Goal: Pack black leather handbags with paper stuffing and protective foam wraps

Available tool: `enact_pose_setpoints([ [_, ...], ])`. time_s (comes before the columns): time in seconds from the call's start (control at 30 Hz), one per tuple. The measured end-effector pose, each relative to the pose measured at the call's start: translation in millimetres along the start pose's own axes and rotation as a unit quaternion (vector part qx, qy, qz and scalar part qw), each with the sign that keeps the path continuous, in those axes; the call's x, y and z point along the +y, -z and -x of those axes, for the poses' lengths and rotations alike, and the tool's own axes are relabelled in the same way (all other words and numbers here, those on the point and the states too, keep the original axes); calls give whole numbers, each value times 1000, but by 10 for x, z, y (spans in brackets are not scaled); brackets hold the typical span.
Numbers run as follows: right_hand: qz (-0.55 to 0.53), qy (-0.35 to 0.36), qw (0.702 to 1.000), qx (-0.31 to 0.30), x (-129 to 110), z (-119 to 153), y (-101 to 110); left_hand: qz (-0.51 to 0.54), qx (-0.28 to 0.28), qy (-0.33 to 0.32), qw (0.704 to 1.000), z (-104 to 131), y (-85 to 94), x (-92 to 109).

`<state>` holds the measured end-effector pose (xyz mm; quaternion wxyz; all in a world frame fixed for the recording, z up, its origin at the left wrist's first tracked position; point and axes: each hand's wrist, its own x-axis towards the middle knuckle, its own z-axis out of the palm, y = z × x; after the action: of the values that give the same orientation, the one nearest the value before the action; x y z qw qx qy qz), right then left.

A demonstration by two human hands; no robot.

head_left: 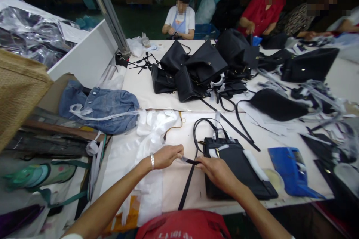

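Observation:
A short stretch of black strap runs between my two hands, its left end covered in clear plastic. My left hand, with a silvery bracelet at the wrist, pinches the plastic-covered end. The fingers of my right hand are closed on the strap's black part. Under and beside my right hand lies a black handbag, flat on the table, with white wrapping on parts of it and its handles pointing away from me. A long strap loops out at the bag's left and passes beneath my hands.
Black bags are heaped on the far table. White plastic sheeting and a denim bag lie at the left. A blue holder sits to the right. A person in a blue apron works opposite; other people are at the far right.

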<state>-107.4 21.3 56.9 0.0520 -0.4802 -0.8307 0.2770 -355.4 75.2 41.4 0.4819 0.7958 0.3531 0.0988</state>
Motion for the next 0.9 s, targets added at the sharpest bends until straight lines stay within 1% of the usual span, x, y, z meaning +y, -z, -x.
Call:
enact_pose_setpoints([
  [0.1, 2, -19, 1000, 15, 7, 78, -10, -24, -10, 0, 1000, -98, -19, 40],
  [0.23, -2, -13, 1000, 10, 22, 154, 11, -60, -22, 16, 998, -191, -68, 81],
  [0.33, 10, -38, 998, 45, 67, 203, 12, -50, -16, 30, 998, -222, -100, 142],
  [0.43, 1, -51, 997, 63, 120, 251, -23, 2, -13, 28, 1000, -226, -125, 205],
  [0.57, -28, -78, 993, 82, 166, 290, -74, 121, -35, 31, 991, -222, -153, 239],
  [0.7, -20, -58, 996, 70, 164, 289, -65, 131, -31, 51, 990, -232, -190, 217],
  [0.9, -7, -45, 998, 32, 136, 250, 32, 147, 4, 69, 987, -217, -310, 177],
])
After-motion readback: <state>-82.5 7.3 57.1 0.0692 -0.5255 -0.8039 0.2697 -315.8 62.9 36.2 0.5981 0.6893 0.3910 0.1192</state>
